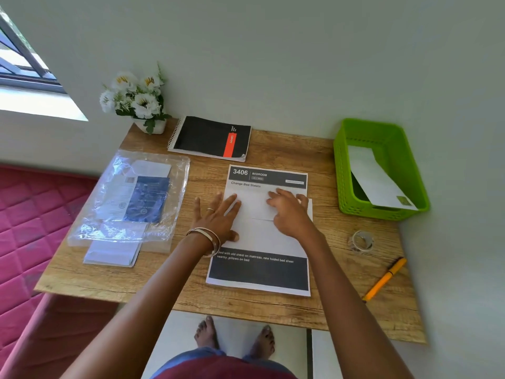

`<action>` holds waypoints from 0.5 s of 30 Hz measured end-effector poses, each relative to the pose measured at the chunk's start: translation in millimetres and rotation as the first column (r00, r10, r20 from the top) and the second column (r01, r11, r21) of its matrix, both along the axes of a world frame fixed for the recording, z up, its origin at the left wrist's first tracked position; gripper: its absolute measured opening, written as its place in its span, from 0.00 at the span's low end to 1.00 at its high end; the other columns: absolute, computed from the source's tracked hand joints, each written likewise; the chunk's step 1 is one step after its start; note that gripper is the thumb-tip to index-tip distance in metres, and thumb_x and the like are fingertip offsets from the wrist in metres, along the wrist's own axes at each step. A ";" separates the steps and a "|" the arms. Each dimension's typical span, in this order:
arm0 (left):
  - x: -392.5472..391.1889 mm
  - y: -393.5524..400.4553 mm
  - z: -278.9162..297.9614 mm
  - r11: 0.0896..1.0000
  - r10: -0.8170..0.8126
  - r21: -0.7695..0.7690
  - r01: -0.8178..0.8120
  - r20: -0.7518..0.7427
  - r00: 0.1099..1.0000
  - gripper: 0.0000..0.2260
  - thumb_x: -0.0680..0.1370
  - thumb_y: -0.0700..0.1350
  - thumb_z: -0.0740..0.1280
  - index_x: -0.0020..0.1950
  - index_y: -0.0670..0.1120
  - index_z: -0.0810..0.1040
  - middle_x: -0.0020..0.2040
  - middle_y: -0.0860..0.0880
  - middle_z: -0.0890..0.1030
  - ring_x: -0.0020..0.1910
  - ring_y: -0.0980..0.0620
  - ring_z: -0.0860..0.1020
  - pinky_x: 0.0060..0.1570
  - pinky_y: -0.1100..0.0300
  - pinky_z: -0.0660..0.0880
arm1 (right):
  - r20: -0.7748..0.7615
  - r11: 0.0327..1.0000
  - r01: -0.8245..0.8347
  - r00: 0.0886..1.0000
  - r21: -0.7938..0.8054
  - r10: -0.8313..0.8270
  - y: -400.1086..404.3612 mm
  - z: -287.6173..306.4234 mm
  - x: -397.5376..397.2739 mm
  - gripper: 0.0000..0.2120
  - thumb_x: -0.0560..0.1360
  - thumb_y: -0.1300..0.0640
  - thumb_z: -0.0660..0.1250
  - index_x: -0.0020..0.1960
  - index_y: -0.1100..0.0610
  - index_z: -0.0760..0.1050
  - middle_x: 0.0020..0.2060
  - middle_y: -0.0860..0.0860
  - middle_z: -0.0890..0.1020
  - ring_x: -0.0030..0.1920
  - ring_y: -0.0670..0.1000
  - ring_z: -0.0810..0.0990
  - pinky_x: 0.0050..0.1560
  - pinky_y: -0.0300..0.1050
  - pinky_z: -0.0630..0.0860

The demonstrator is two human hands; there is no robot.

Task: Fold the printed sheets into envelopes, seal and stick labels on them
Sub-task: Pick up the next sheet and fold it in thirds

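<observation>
Step in hand, by the look of it: folding. A white folded paper sheet (258, 214) lies on top of the stack of printed sheets (259, 272) on the wooden table (287, 151). Left hand (218, 220) lies flat, fingers straight, pressing the sheet's left edge. Right hand (288, 212) rests on its right part, fingers bent, tips down; nothing gripped. Next move prob. needs 1 firm crease, then an envelope. Clear tape roll (361, 241) and orange pen (385, 279) lie right of the right hand, approx. within reach.

Wooden table (276, 154), notebook (210, 138), printed sheets (259, 272), basket (344, 173)
</observation>
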State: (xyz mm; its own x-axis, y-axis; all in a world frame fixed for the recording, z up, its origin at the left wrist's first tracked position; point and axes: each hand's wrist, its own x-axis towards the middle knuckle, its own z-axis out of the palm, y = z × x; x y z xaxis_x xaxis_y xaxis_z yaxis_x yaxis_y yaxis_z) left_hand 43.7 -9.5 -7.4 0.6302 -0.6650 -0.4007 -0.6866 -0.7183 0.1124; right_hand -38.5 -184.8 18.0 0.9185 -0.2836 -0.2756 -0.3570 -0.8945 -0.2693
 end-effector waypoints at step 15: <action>12.5 -8.0 3.1 0.998 0.021 0.061 -0.018 -0.038 0.999 0.43 0.73 0.61 0.66 0.77 0.54 0.40 0.77 0.56 0.37 0.76 0.46 0.40 0.63 0.27 0.33 | 0.172 0.999 0.015 0.985 0.041 -0.021 17.8 -41.0 -7.7 0.24 0.82 0.57 0.50 0.76 0.61 0.51 0.77 0.55 0.54 0.77 0.51 0.49 0.75 0.48 0.43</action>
